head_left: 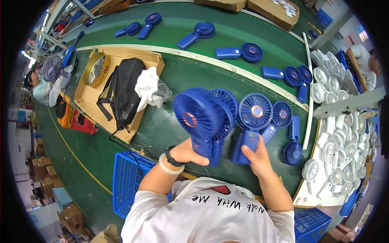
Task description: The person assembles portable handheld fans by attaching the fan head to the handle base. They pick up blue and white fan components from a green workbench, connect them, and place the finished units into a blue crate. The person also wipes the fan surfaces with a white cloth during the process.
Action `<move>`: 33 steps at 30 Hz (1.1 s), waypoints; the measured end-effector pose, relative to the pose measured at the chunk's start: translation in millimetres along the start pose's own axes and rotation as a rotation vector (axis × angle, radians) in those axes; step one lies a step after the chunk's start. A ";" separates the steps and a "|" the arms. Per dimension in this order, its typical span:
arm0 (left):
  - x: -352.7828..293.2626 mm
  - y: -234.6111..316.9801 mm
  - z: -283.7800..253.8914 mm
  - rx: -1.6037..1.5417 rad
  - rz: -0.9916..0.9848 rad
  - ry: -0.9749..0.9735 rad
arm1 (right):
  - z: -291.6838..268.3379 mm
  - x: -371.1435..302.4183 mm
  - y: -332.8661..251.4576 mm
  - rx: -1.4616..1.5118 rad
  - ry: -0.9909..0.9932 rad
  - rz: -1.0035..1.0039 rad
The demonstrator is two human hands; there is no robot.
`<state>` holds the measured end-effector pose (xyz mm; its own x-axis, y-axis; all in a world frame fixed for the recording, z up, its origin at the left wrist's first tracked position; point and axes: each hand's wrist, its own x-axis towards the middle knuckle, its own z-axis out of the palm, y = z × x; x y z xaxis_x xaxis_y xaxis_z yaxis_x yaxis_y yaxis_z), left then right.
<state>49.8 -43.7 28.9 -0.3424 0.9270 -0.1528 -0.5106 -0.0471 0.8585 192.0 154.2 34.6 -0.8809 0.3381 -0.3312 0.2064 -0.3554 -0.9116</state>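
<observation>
Gripping in left hand (187, 153) at least two blue fans (193, 115) by the handles, heads upward, seemingly for keeping several within one palm; gripping in right hand (260, 158) another blue fan (255, 111), thumb on handle, probably for steadiness. Located near the front edge of the green surface (164, 137), with forearms angled inward.

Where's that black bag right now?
In the head view, left of centre: the black bag lies in the cardboard box, right beside the white cloth.
</observation>
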 end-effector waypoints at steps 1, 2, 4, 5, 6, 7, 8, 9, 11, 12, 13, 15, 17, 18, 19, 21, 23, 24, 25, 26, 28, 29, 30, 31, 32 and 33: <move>-3.1 9.0 -5.2 0.150 0.005 0.075 | 12.1 14.1 8.5 -0.038 0.013 -0.008; -5.5 18.0 -12.9 0.330 -0.096 0.147 | 22.3 27.5 16.3 -0.074 0.033 -0.019; -7.6 33.5 -16.0 1.033 0.008 0.428 | 45.7 50.6 25.8 -0.130 0.023 -0.069; -6.9 28.2 -23.2 1.109 -0.022 0.559 | 53.0 61.9 34.6 -0.197 0.010 -0.110; -7.8 30.0 -26.0 1.174 -0.008 0.638 | 67.9 67.3 30.5 -0.189 0.021 -0.134; -4.9 33.6 -26.7 1.238 0.015 0.707 | 75.0 75.9 37.1 -0.247 0.026 -0.167; -1.8 36.4 -27.5 1.301 0.041 0.772 | 80.2 83.8 45.2 -0.304 0.036 -0.201; -1.5 34.9 -30.7 1.377 0.067 0.824 | 87.5 88.4 47.8 -0.346 -0.013 -0.214; -0.5 31.1 -35.8 1.442 0.113 0.891 | 92.8 89.0 41.5 -0.545 -0.059 -0.234; -1.9 31.5 -39.2 1.421 0.154 0.903 | 96.1 89.4 38.9 -0.642 -0.084 -0.248; -3.4 32.4 -41.5 1.415 0.207 0.903 | 95.1 85.4 32.2 -0.687 -0.097 -0.202; -3.8 35.7 -35.7 1.342 0.270 0.910 | 91.7 76.5 21.7 -0.738 -0.087 -0.176; 1.3 41.4 -24.7 1.307 0.357 0.863 | 80.6 68.7 15.0 -0.754 -0.012 -0.220; 2.2 39.6 -21.0 1.380 0.389 0.827 | 78.8 66.2 13.3 -0.726 -0.015 -0.237; 5.3 33.0 -16.4 1.393 0.402 0.817 | 77.8 63.8 12.0 -0.809 -0.044 -0.315; 8.5 23.7 -11.6 1.407 0.425 0.808 | 72.7 60.2 11.8 -0.872 -0.131 -0.373; 7.3 20.9 -12.1 1.445 0.390 0.876 | 57.3 58.4 12.3 -0.800 -0.280 -0.386; 9.9 18.7 -12.0 1.428 0.364 0.906 | 46.1 48.0 -8.5 -0.820 -0.308 -0.332; 12.1 16.0 -12.2 1.462 0.379 0.922 | 28.7 34.9 -27.5 -0.895 -0.319 -0.333; 14.6 13.1 -13.2 1.492 0.392 0.946 | 8.8 19.5 -46.1 -0.972 -0.336 -0.328; 14.7 9.4 -18.3 1.554 0.508 0.996 | -30.8 -10.3 -77.2 -1.011 -0.223 -0.352; 16.4 10.6 -17.2 1.602 0.549 1.006 | -53.9 -23.9 -91.5 -0.984 -0.110 -0.344; 16.8 9.5 -18.7 1.607 0.558 1.034 | -77.3 -34.6 -104.6 -0.952 -0.006 -0.340; 16.6 9.7 -18.8 1.632 0.565 1.021 | -100.9 -44.4 -115.8 -0.850 0.165 -0.296; 15.6 11.4 -17.3 1.661 0.569 1.013 | -125.2 -51.0 -126.5 -0.740 0.326 -0.253; 16.7 9.9 -15.2 1.715 0.549 1.025 | -157.0 -50.3 -130.0 -0.551 0.499 -0.296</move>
<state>27.1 -34.3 27.5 -0.6972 0.4148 0.5847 0.6579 0.6941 0.2922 276.3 320.2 131.6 -0.6640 0.7477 -0.0077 0.2895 0.2476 -0.9246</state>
